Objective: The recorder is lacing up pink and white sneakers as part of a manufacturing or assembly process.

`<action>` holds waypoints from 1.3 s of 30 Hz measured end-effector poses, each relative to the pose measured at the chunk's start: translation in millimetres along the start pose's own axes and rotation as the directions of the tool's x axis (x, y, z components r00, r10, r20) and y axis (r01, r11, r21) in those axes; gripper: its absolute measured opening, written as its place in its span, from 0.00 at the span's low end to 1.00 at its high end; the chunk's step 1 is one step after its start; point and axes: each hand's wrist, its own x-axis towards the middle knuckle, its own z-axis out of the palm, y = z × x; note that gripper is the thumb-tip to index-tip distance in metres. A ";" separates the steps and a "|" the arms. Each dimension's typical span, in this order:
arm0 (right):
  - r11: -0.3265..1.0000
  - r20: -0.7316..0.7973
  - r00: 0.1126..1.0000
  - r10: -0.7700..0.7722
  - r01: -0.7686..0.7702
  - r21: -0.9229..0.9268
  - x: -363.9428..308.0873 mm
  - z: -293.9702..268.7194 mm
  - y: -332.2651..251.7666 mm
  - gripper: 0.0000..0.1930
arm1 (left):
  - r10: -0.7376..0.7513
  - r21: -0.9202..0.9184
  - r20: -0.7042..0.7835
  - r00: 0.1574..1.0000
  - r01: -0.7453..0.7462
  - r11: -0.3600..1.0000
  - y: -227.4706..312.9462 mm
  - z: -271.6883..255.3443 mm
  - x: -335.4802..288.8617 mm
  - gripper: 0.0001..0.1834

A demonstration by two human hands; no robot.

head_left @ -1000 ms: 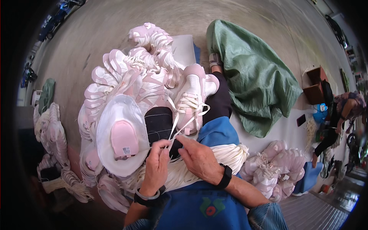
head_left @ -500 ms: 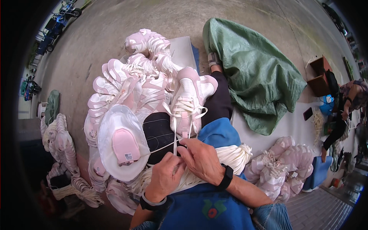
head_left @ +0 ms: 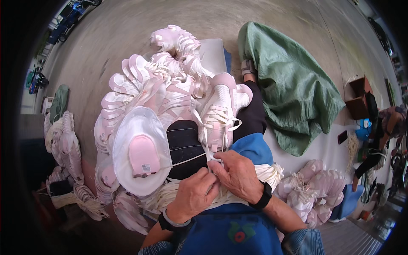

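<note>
A pink and white shoe upper (head_left: 219, 108) lies over my lap with its toe away from me, white laces threaded through its eyelets. A white shoelace (head_left: 192, 159) runs from beside it to my hands, just below its heel. My right hand (head_left: 238, 175) pinches the lace between thumb and fingertips. Close beside it, my left hand (head_left: 193, 193) is closed, its fingertips pressed together on the lace, partly hidden. To the left stands another upper with white lining (head_left: 123, 159) and a pink tongue or insole patch (head_left: 143, 153) facing me.
Many stacked pink uppers (head_left: 123, 93) spread at the left and far side. A bundle of white laces (head_left: 267, 175) lies across my lap over a blue apron (head_left: 225, 229). More uppers (head_left: 304, 193) sit at right. A green sheet (head_left: 289, 89) lies beyond; another person (head_left: 382, 127) works at far right.
The view has shifted, so the scene sits a little farther right. My hands stay close together below the shoe upper, with the right fingertips now bunching the lace near its heel.
</note>
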 end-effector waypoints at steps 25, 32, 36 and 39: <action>0.710 0.202 0.935 -0.291 0.352 -0.609 4.4 -65.1 44.9 0.04 | -0.601 -0.991 -0.084 0.795 -0.131 -0.035 -31.0 -48.4 8.0 0.17; 0.878 -0.009 0.993 -0.121 0.103 -0.467 0.2 -63.1 48.5 0.05 | -0.312 -0.979 -0.176 0.933 -0.199 -0.043 -63.4 -56.2 28.3 0.19; 0.980 -0.080 0.980 0.181 -0.173 0.098 2.1 -63.3 37.6 0.06 | -0.168 -0.868 -0.176 0.970 -0.073 0.491 -58.9 -63.2 30.2 0.12; 0.905 0.068 0.934 0.351 -0.357 0.234 0.9 -65.0 26.0 0.07 | -0.235 -0.496 -0.034 0.971 0.188 0.848 -47.7 -67.4 33.4 0.08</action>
